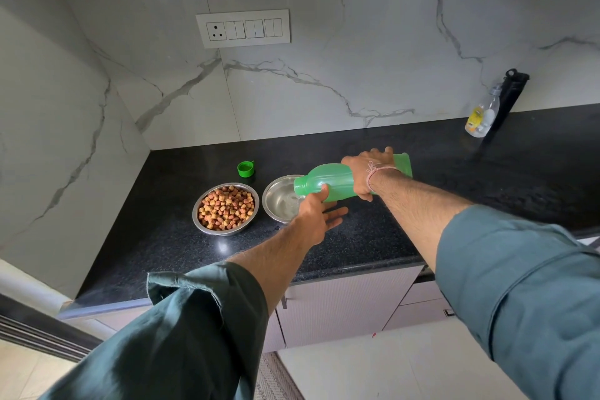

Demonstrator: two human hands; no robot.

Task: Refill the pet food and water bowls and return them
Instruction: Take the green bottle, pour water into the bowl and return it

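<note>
Two steel bowls stand side by side on the black countertop (422, 237). The left bowl (225, 208) is full of brown and orange kibble. The right bowl (281, 200) holds a little water. My right hand (368, 175) grips a green plastic bottle (331, 183), tipped nearly flat with its open mouth over the right bowl's rim. My left hand (316, 217) is under the bottle's neck with the thumb against it and the fingers spread over the counter. The bottle's green cap (245, 168) lies behind the bowls.
A clear bottle with a yellow label (480, 118) and a tall black bottle (508, 101) stand at the back right against the marble wall. A switch panel (243, 27) is on the wall. Cabinet fronts (341, 305) sit below the counter edge.
</note>
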